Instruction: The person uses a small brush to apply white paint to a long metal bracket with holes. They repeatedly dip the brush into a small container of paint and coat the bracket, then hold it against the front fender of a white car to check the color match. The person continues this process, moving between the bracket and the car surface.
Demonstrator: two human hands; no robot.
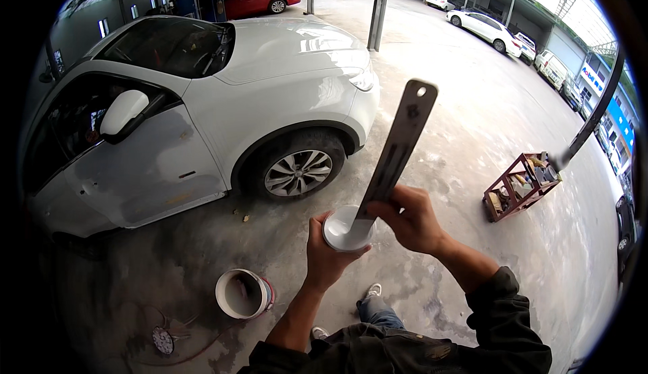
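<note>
My left hand [326, 256] is wrapped round a small white cup [346, 237] held in front of my body. Pale paint-like liquid seems to lie in it. Between the thumb and fingers of my right hand [415, 220] is a long flat metal stirring stick [398, 138] with a hole at its top end. It leans up and to the right, and its lower end dips into the cup. Ahead and to the left stands a white car [283, 57], its front door [145, 165] covered with dull grey patches.
A bucket [241, 294] stands on the floor at lower left, near a round perforated disc [163, 340] and a hose. To the right is a dark red trolley [520, 186] loaded with supplies. A metal post [379, 10] rises beyond the car's front; parked cars line the back.
</note>
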